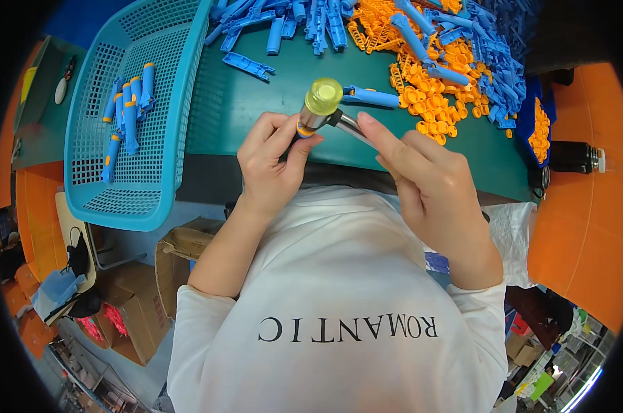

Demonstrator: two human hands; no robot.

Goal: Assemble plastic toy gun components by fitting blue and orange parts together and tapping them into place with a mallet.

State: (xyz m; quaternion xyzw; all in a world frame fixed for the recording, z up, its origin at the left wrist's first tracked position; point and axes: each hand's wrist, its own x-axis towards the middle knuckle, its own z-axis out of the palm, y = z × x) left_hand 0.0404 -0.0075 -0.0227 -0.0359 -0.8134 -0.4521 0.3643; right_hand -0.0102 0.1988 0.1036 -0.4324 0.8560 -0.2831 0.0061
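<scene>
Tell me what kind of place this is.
Probably a small factory assembly bench: heaps of blue and orange plastic parts on a green table, a basket of finished pieces, and a mallet between both hands.

One view only, from a fisheye camera worn on the person's head, looking steeply down over the white shirt front at the grip, where the left hand (pixel 273 162) and right hand (pixel 428 182) meet on a small mallet (pixel 323 103). The grip sits just above the picture's centre and close to the lens. Beyond the grip the green table (pixel 256 103) runs to the upper rim; left of the grip a blue basket (pixel 129 189) bends with the lens. Below the grip the floor shows far off, and dark corners ring the frame
</scene>
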